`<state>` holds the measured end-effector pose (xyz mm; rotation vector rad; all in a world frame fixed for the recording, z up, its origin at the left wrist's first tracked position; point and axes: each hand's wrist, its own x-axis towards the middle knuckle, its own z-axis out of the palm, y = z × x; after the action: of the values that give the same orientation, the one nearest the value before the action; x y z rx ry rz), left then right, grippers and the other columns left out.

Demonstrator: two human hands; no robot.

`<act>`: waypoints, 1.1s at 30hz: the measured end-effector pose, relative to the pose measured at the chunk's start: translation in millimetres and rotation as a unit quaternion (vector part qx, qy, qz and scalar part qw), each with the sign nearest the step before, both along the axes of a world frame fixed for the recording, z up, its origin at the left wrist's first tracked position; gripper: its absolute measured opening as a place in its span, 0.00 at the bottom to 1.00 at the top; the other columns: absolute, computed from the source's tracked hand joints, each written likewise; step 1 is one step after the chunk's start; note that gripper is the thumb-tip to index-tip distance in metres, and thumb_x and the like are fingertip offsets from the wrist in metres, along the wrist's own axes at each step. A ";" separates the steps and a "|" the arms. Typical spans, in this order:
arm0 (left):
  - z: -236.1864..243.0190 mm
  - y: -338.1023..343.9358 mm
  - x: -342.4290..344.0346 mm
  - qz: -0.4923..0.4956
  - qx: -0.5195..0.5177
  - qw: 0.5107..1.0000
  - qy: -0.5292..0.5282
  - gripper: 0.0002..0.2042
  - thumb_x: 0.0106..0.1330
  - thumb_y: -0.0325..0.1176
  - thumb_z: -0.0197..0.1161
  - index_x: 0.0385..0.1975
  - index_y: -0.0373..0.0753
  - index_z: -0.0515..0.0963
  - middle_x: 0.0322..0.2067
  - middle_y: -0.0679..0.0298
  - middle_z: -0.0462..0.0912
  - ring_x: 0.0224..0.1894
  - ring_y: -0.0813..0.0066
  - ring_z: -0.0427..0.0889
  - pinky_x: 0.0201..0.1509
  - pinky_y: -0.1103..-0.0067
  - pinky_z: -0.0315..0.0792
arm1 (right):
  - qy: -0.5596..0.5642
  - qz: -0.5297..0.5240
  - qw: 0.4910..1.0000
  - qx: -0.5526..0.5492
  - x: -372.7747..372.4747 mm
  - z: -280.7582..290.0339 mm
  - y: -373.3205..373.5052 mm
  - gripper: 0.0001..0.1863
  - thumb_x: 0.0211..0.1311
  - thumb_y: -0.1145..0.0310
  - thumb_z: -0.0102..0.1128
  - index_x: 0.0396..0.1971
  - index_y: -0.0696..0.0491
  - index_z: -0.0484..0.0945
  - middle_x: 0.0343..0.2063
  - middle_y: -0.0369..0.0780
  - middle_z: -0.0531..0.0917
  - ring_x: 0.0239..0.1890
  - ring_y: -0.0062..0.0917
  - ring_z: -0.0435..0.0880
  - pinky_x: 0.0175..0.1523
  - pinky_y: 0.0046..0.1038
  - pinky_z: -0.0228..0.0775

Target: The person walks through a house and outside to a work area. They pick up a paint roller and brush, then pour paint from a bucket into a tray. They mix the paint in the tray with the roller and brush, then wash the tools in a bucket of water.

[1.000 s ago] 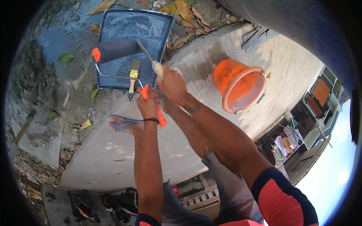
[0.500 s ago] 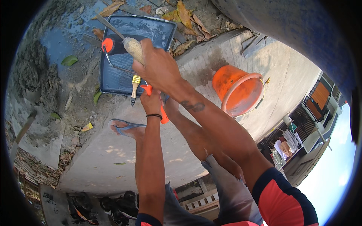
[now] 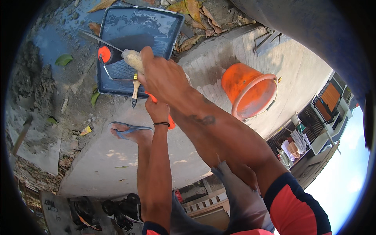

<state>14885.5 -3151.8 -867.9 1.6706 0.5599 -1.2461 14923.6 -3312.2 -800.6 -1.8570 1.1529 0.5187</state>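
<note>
My left hand (image 3: 157, 111) is closed around the orange handle of a paint roller (image 3: 104, 54). The roller's dark sleeve with its orange end cap rests in a dark blue paint tray (image 3: 129, 94). Above the tray my right hand (image 3: 166, 78) grips the pale, worn handle of a flat-bladed scraper (image 3: 133, 59). Its thin metal blade points to the far left, over the roller, and shows nearly edge-on. A paintbrush (image 3: 136, 88) with a wooden handle and yellow band lies across the tray's near edge; my right hand hides part of it.
An orange bucket (image 3: 246, 92) lies tilted on the concrete to the right. Dry leaves (image 3: 194, 15) and rubble edge the tray; wet grey mortar (image 3: 35, 74) is at the left. My sandalled foot (image 3: 131, 133) stands nearby, shoes (image 3: 123, 211) at the near edge.
The scraper's blade has swung lower and further left over the roller, as my right hand moved slightly down. My left hand keeps its hold on the roller handle.
</note>
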 end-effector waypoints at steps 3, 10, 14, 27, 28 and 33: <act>5.3 3.0 -2.0 -0.005 0.005 1.000 0.015 0.05 0.62 0.27 0.61 0.31 0.34 0.74 0.17 0.66 0.73 0.13 0.81 0.68 0.14 0.82 0.61 | 0.020 0.025 0.999 0.033 -2.3 -14.8 10.5 0.19 0.56 0.68 0.62 0.37 0.58 0.60 0.25 0.55 0.81 0.31 0.53 0.82 0.37 0.46 0.75; -3.7 40.8 -21.1 -0.162 0.052 0.983 -0.065 0.07 0.62 0.29 0.60 0.34 0.32 0.77 0.17 0.67 0.74 0.14 0.82 0.69 0.14 0.82 0.61 | 0.121 0.035 0.992 0.005 -83.8 -68.5 12.3 0.18 0.58 0.66 0.59 0.39 0.60 0.63 0.26 0.57 0.81 0.33 0.54 0.82 0.38 0.46 0.76; -1.9 46.3 -18.3 -0.125 0.099 0.987 0.010 0.07 0.62 0.29 0.60 0.35 0.32 0.78 0.17 0.68 0.74 0.14 0.83 0.69 0.14 0.83 0.60 | 0.193 -0.034 0.980 0.011 -115.8 -65.0 27.2 0.20 0.59 0.62 0.58 0.42 0.60 0.63 0.27 0.58 0.81 0.33 0.56 0.81 0.39 0.48 0.74; 1.6 6.5 -3.0 -0.104 0.031 0.994 0.012 0.06 0.65 0.30 0.58 0.31 0.34 0.75 0.15 0.68 0.70 0.12 0.81 0.67 0.13 0.82 0.59 | -0.085 -0.112 0.990 0.014 -32.6 -4.9 15.6 0.21 0.57 0.63 0.58 0.44 0.59 0.62 0.34 0.56 0.81 0.34 0.52 0.82 0.40 0.48 0.73; -1.0 8.7 -4.6 -0.137 0.019 0.990 -0.018 0.06 0.64 0.30 0.58 0.31 0.33 0.75 0.16 0.67 0.71 0.13 0.81 0.68 0.14 0.82 0.60 | -0.048 -0.086 0.994 0.051 -28.1 -5.4 11.7 0.22 0.58 0.62 0.58 0.45 0.58 0.62 0.32 0.56 0.81 0.33 0.53 0.82 0.39 0.48 0.73; -7.3 18.7 -9.9 -0.036 0.007 0.997 0.063 0.05 0.62 0.28 0.61 0.31 0.33 0.76 0.18 0.65 0.75 0.16 0.78 0.72 0.17 0.81 0.65 | -0.027 -0.039 0.997 0.066 -18.7 -8.8 15.1 0.23 0.58 0.60 0.60 0.43 0.57 0.60 0.28 0.56 0.81 0.31 0.54 0.81 0.37 0.49 0.72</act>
<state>14875.5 -3133.1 -875.1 1.6450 0.5887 -1.4103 14904.9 -3297.1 -809.4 -1.6970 1.1234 0.4851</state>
